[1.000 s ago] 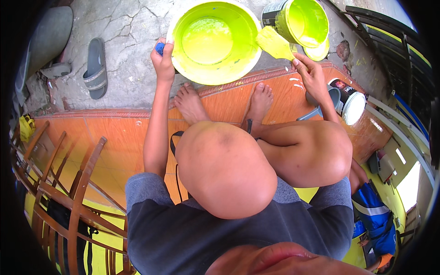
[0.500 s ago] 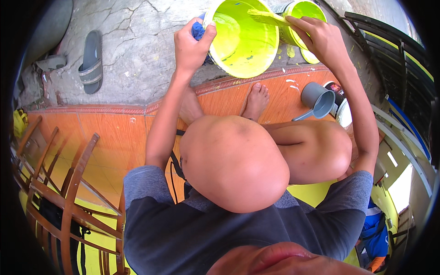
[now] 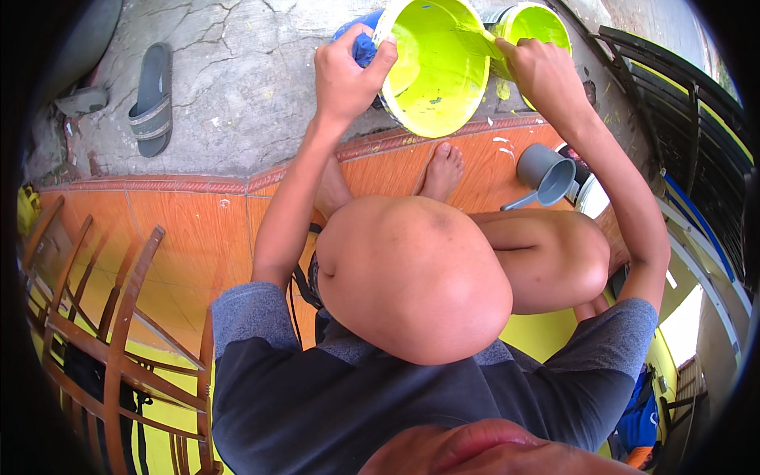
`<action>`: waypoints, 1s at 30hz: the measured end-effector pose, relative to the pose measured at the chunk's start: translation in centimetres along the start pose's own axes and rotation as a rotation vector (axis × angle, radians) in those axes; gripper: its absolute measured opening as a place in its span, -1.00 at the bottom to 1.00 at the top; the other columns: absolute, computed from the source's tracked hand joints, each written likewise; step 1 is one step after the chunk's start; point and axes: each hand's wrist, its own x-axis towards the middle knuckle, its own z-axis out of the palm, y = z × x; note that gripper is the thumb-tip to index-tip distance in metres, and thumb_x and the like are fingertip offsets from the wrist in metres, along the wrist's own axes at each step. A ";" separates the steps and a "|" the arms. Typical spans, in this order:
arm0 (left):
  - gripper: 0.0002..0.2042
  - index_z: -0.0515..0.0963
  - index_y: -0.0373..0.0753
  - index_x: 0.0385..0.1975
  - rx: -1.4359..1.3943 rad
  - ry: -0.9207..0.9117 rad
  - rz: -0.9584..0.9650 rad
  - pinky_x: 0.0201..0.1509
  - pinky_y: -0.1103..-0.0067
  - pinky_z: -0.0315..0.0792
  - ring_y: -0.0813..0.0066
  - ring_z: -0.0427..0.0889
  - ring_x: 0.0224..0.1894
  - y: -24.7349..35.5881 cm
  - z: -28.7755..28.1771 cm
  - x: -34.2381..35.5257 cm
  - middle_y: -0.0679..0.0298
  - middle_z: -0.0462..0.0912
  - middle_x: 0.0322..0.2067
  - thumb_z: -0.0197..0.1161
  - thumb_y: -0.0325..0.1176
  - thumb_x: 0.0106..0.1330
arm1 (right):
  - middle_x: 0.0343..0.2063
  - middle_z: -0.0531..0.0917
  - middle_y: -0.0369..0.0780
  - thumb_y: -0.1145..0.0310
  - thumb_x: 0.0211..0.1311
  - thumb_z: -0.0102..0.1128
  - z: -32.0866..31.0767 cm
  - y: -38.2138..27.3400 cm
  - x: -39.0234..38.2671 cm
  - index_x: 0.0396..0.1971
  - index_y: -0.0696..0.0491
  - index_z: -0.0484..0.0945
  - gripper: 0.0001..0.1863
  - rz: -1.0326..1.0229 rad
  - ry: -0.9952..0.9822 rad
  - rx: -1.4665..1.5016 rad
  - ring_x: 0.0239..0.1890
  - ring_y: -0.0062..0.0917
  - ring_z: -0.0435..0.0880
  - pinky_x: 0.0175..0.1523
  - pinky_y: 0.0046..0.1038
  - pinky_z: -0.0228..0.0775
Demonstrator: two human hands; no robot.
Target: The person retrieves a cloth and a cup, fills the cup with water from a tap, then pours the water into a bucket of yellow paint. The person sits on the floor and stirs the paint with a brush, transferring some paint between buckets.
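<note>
A large bucket [image 3: 431, 99], its inside coated with bright yellow-green paint, leans with its mouth toward me at the top of the view. My left hand [image 3: 348, 75] grips its left rim, the thumb over the edge. A crumpled blue cloth [image 3: 364, 51] is pressed between that hand and the bucket's side. In my right hand [image 3: 546, 75] is a paintbrush [image 3: 479, 39], covered in the same paint, its bristles at the inside right of the bucket. Behind the brush stands a smaller paint can [image 3: 542, 24] with yellow-green paint inside.
A grey dipper [image 3: 546, 174] lies on the orange tiles by my right knee, beside a white-rimmed container [image 3: 591, 196]. A grey slipper [image 3: 152, 103] rests on the cracked concrete. Wooden chairs [image 3: 119, 340] stand at the left, a black metal rack [image 3: 689, 103] at the right.
The brush has shifted right and slightly down, from across the bucket's mouth toward its right inner wall. My left hand still holds the rim.
</note>
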 end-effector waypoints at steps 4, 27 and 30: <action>-0.72 0.61 -0.30 -0.49 -0.012 0.070 0.051 -0.59 0.54 0.34 0.57 0.50 -0.72 -0.3 0.5 0.3 0.28 0.56 -0.75 0.36 -0.17 0.23 | -0.61 0.63 -0.05 0.49 0.05 0.21 0.5 -0.5 -0.3 -0.52 0.15 0.61 -0.94 0.074 -0.069 0.087 -0.53 -0.18 0.70 -0.41 -0.27 0.55; -0.70 0.59 -0.29 -0.51 0.060 0.013 0.095 -0.63 0.41 0.29 0.29 0.42 -0.79 0.1 1.0 0.2 0.15 0.45 -0.81 0.37 -0.14 0.16 | -0.41 0.72 -0.09 0.42 0.24 0.17 0.1 0.1 2.7 0.01 0.08 0.64 -0.66 0.031 -0.065 0.297 -0.41 -0.19 0.71 -0.29 -0.28 0.53; -0.70 0.59 -0.29 -0.51 0.061 0.012 0.087 -0.63 0.40 0.29 0.26 0.43 -0.79 0.3 1.1 0.2 0.14 0.44 -0.82 0.37 -0.13 0.15 | -0.44 0.67 -0.10 0.48 0.16 0.17 1.5 -0.6 2.8 0.05 0.07 0.60 -0.60 -0.053 0.006 0.049 -0.47 -0.21 0.70 -0.34 -0.27 0.54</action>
